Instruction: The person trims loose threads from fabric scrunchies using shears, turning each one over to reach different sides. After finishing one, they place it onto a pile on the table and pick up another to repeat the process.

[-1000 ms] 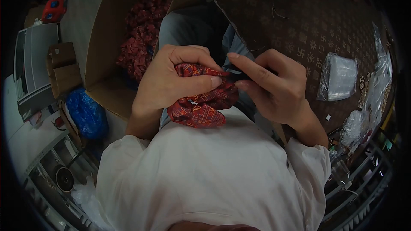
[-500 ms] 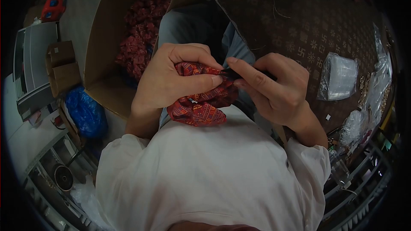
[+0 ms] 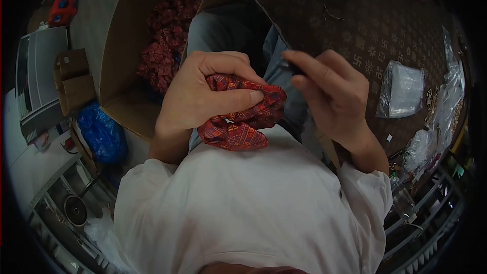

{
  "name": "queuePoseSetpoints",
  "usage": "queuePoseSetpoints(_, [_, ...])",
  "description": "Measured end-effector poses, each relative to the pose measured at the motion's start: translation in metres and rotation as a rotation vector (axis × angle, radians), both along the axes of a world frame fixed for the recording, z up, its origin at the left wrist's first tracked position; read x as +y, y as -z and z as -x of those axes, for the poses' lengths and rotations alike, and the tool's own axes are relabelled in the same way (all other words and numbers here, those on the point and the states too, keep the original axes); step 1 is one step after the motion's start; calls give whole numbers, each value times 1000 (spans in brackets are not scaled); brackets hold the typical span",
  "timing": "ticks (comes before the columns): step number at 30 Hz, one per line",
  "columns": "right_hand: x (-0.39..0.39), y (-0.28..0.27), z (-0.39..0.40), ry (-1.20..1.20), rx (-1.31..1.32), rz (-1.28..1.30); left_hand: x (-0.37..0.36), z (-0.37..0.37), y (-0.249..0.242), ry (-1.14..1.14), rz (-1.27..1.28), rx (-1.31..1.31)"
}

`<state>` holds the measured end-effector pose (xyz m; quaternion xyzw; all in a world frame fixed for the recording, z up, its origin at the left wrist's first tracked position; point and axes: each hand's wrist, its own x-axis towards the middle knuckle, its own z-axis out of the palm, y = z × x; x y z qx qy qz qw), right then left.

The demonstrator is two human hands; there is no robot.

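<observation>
My left hand [image 3: 203, 89] is closed around a red patterned fabric scrunchie [image 3: 238, 134], thumb pressed flat on its gathered cloth. Part of the scrunchie shows above the thumb, and a loose fold hangs below, over my white shirt. To the right, apart from the cloth, my right hand [image 3: 329, 91] is closed with its thumb and fingertips pinching a small black tool [image 3: 295, 69]. Most of that tool is hidden in the fingers, and I cannot tell its kind.
At the left of my legs stands a cardboard box [image 3: 119, 66] with a heap of red gathered cloth pieces [image 3: 165, 50]. A brown patterned tabletop [image 3: 324, 25] carries a stack of clear plastic bags [image 3: 403, 91] on the right. A blue plastic bag [image 3: 104, 132] lies at the left.
My right hand has pulled away from the scrunchie, up and to the right, with the black tool still in its fingers. My left hand has stayed in place on the cloth.
</observation>
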<state>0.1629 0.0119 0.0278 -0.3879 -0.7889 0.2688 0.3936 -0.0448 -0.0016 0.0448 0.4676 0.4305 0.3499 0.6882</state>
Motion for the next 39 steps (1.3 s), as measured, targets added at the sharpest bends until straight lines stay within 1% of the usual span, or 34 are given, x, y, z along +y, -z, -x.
queuePoseSetpoints(1, [2, -3, -2, -1, 0, 0, 0, 0, -1, 4, 1, 6])
queuePoseSetpoints(3, [6, -7, -7, -71, 49, 188, 0, 0, -1, 7, 2, 13])
queuePoseSetpoints(4, [6, -7, -6, -71, 48, 189, 0, 0, 0, 4, 0, 10])
queuePoseSetpoints(6, [5, -6, -6, -186, 61, 139, 0, 0, 1, 2, 0, 7])
queuePoseSetpoints(9, [3, -4, -5, -224, 43, 108, 1, 1, 1, 19, -31, 32])
queuePoseSetpoints(12, [2, -6, -5, -220, -8, 89, 2, 3, 3, 32, -72, 27])
queuePoseSetpoints(14, [2, -4, -4, -216, -16, 69, 3, 4, 1, 65, -89, 71])
queuePoseSetpoints(21, [0, -4, -3, -201, -24, 52, 2, 5, 4, 66, -146, 77])
queuePoseSetpoints(23, [-1, -3, -3, -197, -25, 52, 2, 5, 5, 63, -210, 63])
queuePoseSetpoints(25, [-1, -3, -4, -193, -27, 51, 2, 4, 4, 59, -185, 54])
queuePoseSetpoints(27, [0, -4, -5, -234, -99, -31, 1, 4, 3, 54, -161, 45])
queuePoseSetpoints(28, [0, -3, -4, -234, -99, -31, 0, 3, 3, 43, -151, 40])
queuePoseSetpoints(30, [-1, 0, -3, -142, -132, -147, 0, 3, 3, 33, -143, 36])
queuePoseSetpoints(34, [-1, 0, -2, -148, -121, -144, 0, 3, 3, 32, -176, 54])
queuePoseSetpoints(36, [-1, -1, -3, -162, -84, -35, 0, 3, 3, 34, -170, 58])
queuePoseSetpoints(39, [0, -5, -5, -227, -84, 2, 0, 4, 3, 34, -183, 69])
